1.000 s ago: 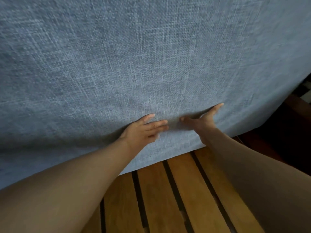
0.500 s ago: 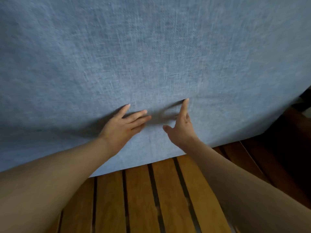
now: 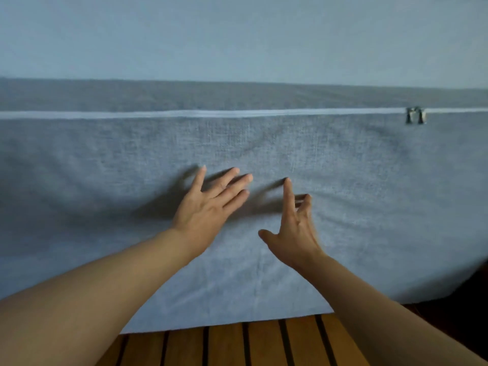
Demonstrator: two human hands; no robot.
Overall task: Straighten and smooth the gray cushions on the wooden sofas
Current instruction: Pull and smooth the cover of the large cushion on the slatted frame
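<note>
A large gray woven cushion (image 3: 343, 180) fills most of the head view, its zipper seam (image 3: 184, 114) running across and two metal zipper pulls (image 3: 416, 116) at the right. Another gray cushion face (image 3: 237, 35) lies beyond it at the top. My left hand (image 3: 208, 204) is spread, fingers straight, close to or on the fabric at centre. My right hand (image 3: 293, 228) is just right of it, index finger pointing up, thumb out, the other fingers loosely bent; it holds nothing. Both hands cast shadows on the fabric.
The sofa's wooden slats (image 3: 264, 344) show below the cushion's lower edge, with dark gaps between them. A dark area (image 3: 462, 299) lies at the lower right beside the cushion's corner.
The cushion has tipped away and down, so its zipper side and the cushion behind now show. Both hands have drawn back from the fabric, and less of the slats is visible.
</note>
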